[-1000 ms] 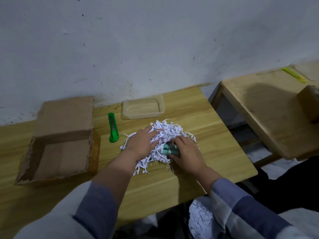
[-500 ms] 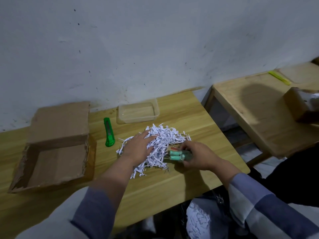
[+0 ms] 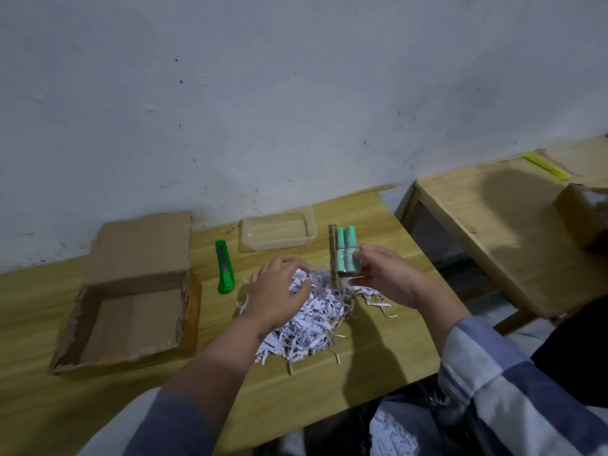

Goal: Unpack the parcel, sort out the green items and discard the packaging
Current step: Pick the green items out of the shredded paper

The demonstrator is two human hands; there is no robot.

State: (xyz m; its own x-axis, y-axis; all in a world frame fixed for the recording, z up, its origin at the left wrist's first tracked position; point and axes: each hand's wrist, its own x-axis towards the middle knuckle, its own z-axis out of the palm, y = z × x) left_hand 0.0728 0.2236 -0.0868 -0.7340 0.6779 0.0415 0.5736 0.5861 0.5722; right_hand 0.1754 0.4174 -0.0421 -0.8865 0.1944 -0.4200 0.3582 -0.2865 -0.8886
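Nearest, the shredded paper [image 3: 316, 311] lies heaped on the table [image 3: 378, 350]; it looks weightless and loose, best gathered by the handful. The left hand [image 3: 279, 291] rests on the heap with fingers curled into the strips. Just beyond, the right hand [image 3: 385, 274] pinches the green bundle [image 3: 345, 255] upright above the pile: pale green cylinders bound by clear wrap, with a wooden strip alongside. It seems light and rigid, the film possibly slippery, so the banded middle suits gripping. Farther back stands the clear tub [image 3: 278, 232].
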